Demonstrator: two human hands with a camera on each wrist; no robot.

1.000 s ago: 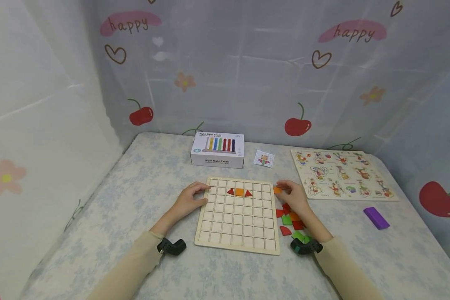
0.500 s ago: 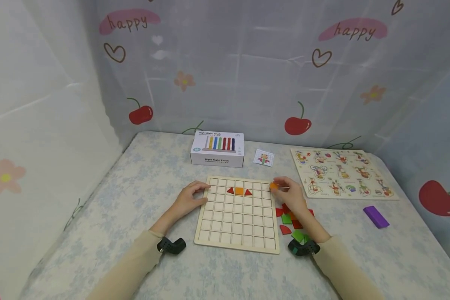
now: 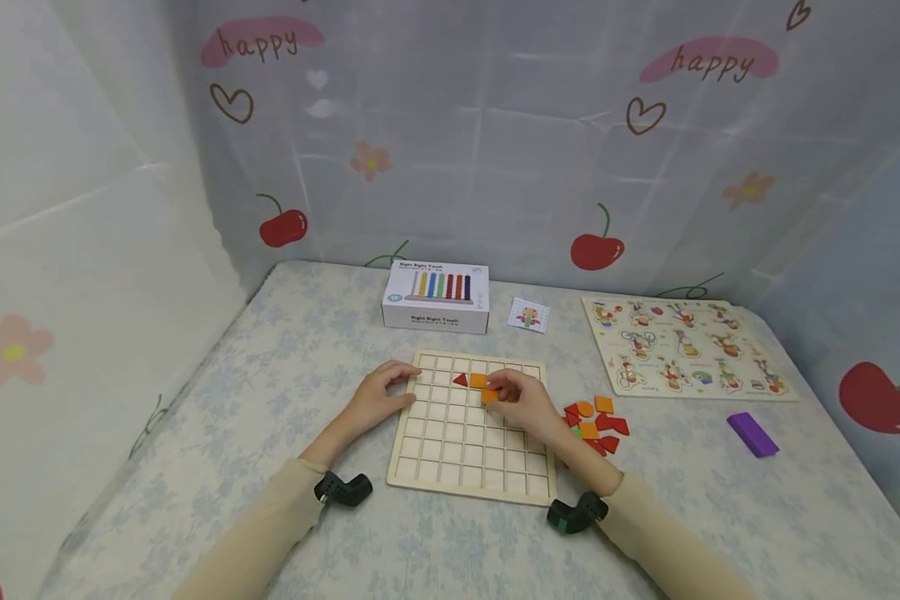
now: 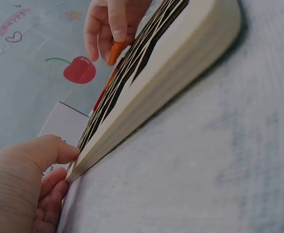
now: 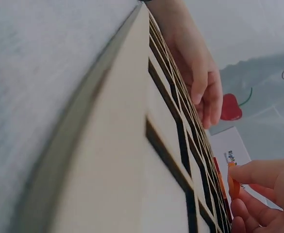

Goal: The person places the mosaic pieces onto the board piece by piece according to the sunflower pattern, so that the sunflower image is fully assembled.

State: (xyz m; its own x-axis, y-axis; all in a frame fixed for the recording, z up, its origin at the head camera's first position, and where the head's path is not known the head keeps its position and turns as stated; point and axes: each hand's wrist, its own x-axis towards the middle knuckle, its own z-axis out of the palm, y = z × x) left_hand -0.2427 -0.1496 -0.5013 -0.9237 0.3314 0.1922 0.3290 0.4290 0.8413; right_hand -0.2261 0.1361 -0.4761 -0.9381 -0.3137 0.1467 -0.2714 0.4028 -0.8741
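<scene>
Your right hand [image 3: 522, 402], the nearer, pinches the orange piece [image 3: 489, 397] between thumb and fingers over the grid board [image 3: 452, 433], just near-right of the orange square [image 3: 477, 380], while your left hand [image 3: 378, 397] rests loosely at its left edge.

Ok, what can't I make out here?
Head: some board cells and part of the orange square, covered by the right hand.
Head: card details, too small.
Left wrist: part of the box, behind board and left hand.
Right wrist: right hand, cut off by the edge.
</scene>
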